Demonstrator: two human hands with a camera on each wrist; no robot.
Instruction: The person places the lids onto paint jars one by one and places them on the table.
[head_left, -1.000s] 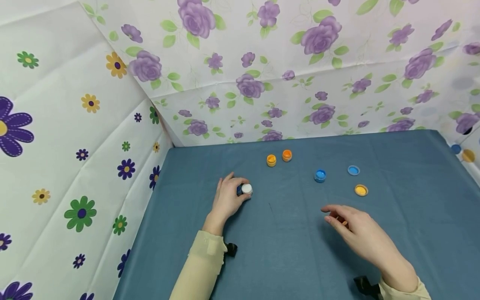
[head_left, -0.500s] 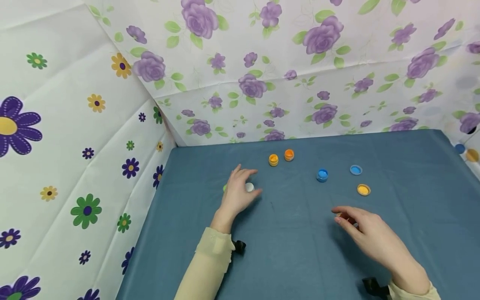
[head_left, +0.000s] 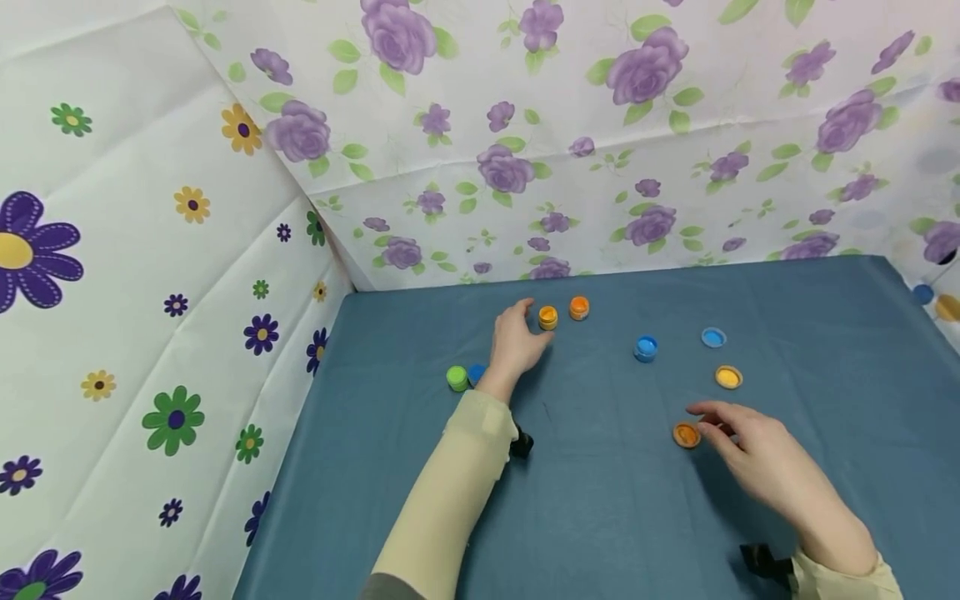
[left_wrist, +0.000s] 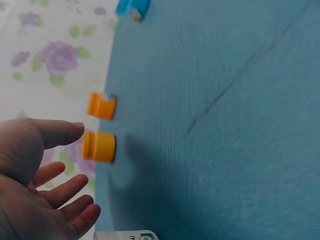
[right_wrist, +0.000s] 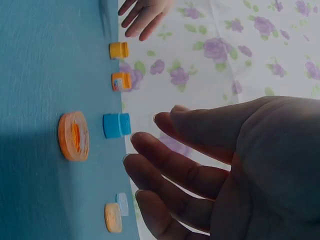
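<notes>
My left hand (head_left: 517, 342) reaches to the open yellow paint jar (head_left: 548, 318), thumb and fingers spread on either side of it. In the left wrist view the fingers (left_wrist: 70, 190) are apart from that jar and hold nothing. My right hand (head_left: 757, 454) hovers just beside an orange lid (head_left: 686, 435) that lies on the cloth. Its fingers are loosely bent, with nothing between them in the right wrist view. Close to the yellow jar stands an open orange paint jar (head_left: 579, 308).
An open blue jar (head_left: 646, 349) stands right of centre, with a blue lid (head_left: 713, 337) and a yellow lid (head_left: 728, 377) beyond it. Left of the left wrist are a green-topped jar (head_left: 457, 379) and a partly hidden blue-topped one (head_left: 476, 374). Flowered cloth walls rise behind and left.
My left hand let go of the white-capped bottle and moved up and right to the yellow jar. My right hand has laid the orange lid down and released it.
</notes>
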